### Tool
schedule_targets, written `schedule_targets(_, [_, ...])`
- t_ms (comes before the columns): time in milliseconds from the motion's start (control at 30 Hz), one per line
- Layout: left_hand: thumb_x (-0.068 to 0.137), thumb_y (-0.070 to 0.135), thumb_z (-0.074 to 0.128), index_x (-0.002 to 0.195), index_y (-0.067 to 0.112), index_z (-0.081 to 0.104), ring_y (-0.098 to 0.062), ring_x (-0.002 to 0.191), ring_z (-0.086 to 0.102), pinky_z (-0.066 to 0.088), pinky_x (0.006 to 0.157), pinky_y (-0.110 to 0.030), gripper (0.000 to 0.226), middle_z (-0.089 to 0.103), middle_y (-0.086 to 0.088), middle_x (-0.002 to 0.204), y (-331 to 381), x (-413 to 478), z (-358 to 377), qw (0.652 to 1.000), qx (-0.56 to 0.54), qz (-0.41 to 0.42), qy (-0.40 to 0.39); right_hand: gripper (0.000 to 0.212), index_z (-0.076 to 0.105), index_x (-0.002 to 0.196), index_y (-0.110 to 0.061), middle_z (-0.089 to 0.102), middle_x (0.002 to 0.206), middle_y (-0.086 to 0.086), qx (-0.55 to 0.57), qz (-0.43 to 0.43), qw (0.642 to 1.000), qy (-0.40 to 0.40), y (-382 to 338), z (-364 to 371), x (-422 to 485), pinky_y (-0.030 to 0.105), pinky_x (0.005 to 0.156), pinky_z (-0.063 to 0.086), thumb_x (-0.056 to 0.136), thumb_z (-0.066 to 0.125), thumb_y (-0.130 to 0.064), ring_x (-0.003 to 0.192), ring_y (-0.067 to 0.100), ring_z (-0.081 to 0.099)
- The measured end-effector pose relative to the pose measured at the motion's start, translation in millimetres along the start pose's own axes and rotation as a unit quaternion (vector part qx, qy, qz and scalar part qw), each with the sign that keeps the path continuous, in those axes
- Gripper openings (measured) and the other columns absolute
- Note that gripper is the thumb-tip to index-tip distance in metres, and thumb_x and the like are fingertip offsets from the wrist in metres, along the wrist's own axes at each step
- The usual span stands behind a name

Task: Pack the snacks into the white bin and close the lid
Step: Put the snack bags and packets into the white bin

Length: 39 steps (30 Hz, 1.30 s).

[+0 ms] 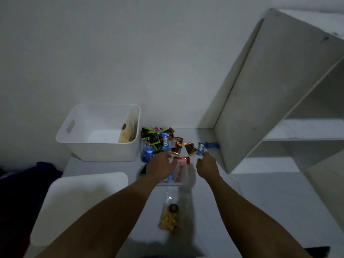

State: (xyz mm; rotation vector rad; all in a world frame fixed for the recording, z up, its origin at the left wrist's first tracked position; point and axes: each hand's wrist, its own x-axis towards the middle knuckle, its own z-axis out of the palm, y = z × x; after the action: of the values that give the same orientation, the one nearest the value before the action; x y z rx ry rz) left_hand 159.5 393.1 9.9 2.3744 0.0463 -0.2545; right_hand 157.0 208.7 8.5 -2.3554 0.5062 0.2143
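The white bin (98,146) stands open at the left, with one clear bag of pale snacks (127,135) leaning inside its right wall. Its white lid (83,202) lies flat in front of it. A pile of small wrapped candies (158,139) sits just right of the bin. My left hand (161,165) reaches over the near edge of the pile and a clear packet with red wrappers (181,170), fingers loosely spread, holding nothing I can see. My right hand (207,164) has its fingertips at a blue candy (200,148), thumb and finger apart.
A brown-gold candy (190,148) and a second blue candy (212,145) lie loose to the right of the pile. A clear bag of yellow snacks (170,216) lies between my forearms. A white shelf unit (279,108) stands at the right; dark fabric (28,175) lies far left.
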Motion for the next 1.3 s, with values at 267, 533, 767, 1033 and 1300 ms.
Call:
schedule_targets(267, [0.071,0.079,0.058,0.130,0.013,0.051,-0.031,0.122,0.050,0.046,0.097,-0.041,0.089,0.050,-0.012,0.132,-28.4,-81.8,105.4,0.968,0.156,-0.178,-0.084,0.036,0.046,0.129,-0.008,0.047,0.132,0.020,-0.125,0.125,0.984,-0.022,171.0,-19.7,-20.3,0.049,0.100,0.041,0.096,0.047,-0.021,0.125,0.040,0.043])
schedule_targets(533, [0.061,0.069,0.075,0.130,0.016,0.039,-0.031,0.120,0.047,0.050,0.091,-0.044,0.094,0.038,-0.008,0.131,-41.9,-112.3,142.9,0.946,0.226,-0.209,-0.098,0.076,0.031,0.143,-0.012,0.044,0.134,0.018,-0.063,0.200,0.977,-0.040,212.7,-19.1,-16.9,0.049,0.099,0.041,0.083,0.070,-0.039,0.125,0.040,0.044])
schedule_targets(767, [0.068,0.024,0.069,0.135,0.021,0.036,-0.033,0.114,0.052,0.051,0.087,-0.045,0.074,0.038,-0.005,0.127,-29.7,-118.8,141.8,0.971,0.118,-0.200,-0.055,0.088,0.041,0.132,-0.010,0.056,0.120,0.012,-0.002,0.241,0.969,-0.057,204.9,-16.2,-11.8,0.050,0.097,0.047,0.060,0.085,-0.034,0.115,0.036,0.054])
schedule_targets(1033, [0.064,0.011,0.078,0.133,0.014,0.046,-0.023,0.098,0.061,0.053,0.076,-0.027,0.076,0.060,-0.005,0.110,-0.5,-84.0,107.6,0.978,-0.165,-0.126,-0.010,0.039,0.061,0.101,-0.008,0.066,0.101,0.010,0.171,0.098,0.980,-0.025,133.9,-26.8,1.3,0.037,0.076,0.056,0.071,0.083,-0.019,0.088,0.025,0.064])
schedule_targets(1300, [0.092,0.014,0.064,0.117,0.007,0.059,-0.033,0.092,0.070,0.060,0.076,-0.051,0.027,0.069,-0.017,0.103,23.9,-38.5,29.9,0.822,-0.525,-0.213,0.057,0.052,0.061,0.107,-0.009,0.066,0.101,0.005,0.395,0.019,0.918,-0.020,16.6,-32.2,15.7,0.029,0.065,0.057,0.066,0.091,-0.019,0.088,0.019,0.068])
